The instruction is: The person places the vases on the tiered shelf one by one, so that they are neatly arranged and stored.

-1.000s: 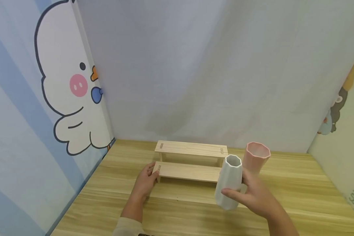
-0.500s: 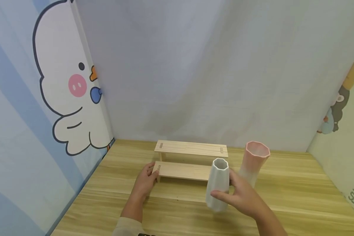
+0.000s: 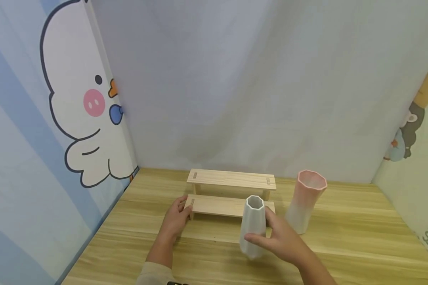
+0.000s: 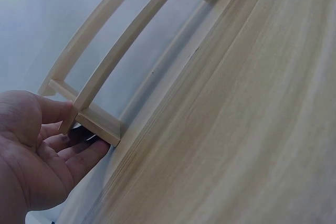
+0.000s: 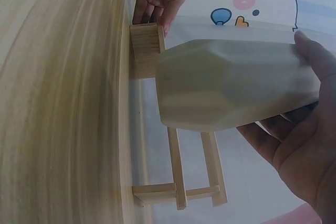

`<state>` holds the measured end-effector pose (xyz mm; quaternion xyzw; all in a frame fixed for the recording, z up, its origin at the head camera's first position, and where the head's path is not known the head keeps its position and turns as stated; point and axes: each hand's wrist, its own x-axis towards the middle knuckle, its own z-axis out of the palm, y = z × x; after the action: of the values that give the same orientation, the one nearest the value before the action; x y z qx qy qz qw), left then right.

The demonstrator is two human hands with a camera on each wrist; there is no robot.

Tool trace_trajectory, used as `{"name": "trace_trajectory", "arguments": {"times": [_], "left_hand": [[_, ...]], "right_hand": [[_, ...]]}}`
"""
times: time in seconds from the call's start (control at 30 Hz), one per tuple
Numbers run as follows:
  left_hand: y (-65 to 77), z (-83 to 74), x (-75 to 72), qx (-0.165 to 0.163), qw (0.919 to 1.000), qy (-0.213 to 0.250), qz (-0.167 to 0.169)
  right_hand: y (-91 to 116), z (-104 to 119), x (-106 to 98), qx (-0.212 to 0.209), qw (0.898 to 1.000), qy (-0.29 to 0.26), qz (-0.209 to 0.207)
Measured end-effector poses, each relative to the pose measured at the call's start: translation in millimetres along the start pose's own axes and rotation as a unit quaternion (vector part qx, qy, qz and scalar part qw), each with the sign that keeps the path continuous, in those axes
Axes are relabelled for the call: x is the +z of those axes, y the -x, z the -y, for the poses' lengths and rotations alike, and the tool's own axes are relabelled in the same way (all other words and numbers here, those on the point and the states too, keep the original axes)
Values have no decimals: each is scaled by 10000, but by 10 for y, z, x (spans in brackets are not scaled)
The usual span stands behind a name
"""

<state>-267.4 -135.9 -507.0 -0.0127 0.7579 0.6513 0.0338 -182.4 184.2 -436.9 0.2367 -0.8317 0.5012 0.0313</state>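
Observation:
My right hand grips a white faceted vase round its side, mouth upward. In the right wrist view the vase hangs a little above the table. It stands in front of a two-tier wooden stand and hides part of its lower step. With thumb on top and fingers around the leg, my left hand holds the left end of that lower step. The left wrist view shows these fingers at the stand's end leg.
To the right of the stand, a pink-and-white vase stands upright on the wood-grain table. A pale grey curtain closes off the back. A printed cartoon panel flanks the left side.
My right hand has carried the white vase leftward and slightly toward me, uncovering more of the pink-and-white vase and the stand's right end. My left hand has stayed in place.

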Motion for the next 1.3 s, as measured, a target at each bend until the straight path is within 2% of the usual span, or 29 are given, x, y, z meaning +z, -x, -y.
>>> {"name": "trace_trajectory", "arguments": {"times": [0.3, 0.57, 0.73, 0.87, 1.1, 1.3], "left_hand": [[2, -14, -17, 4, 10000, 15, -50], [2, -3, 3, 27, 10000, 34, 45], [7, -6, 15, -27, 10000, 33, 22], [6, -3, 9, -27, 10000, 70, 17], [5, -3, 0, 1, 10000, 74, -10], [-8, -3, 9, 16, 9999, 95, -61]], "right_hand": [[-37, 15, 93, -36, 10000, 41, 50], [-38, 17, 144, 199, 9994, 279, 68], [-81, -7, 178, 195, 9993, 311, 44], [-167, 8, 199, 178, 9994, 284, 82], [-383, 71, 224, 348, 9983, -270, 390], [-561, 123, 213, 295, 9979, -417, 405]]}}
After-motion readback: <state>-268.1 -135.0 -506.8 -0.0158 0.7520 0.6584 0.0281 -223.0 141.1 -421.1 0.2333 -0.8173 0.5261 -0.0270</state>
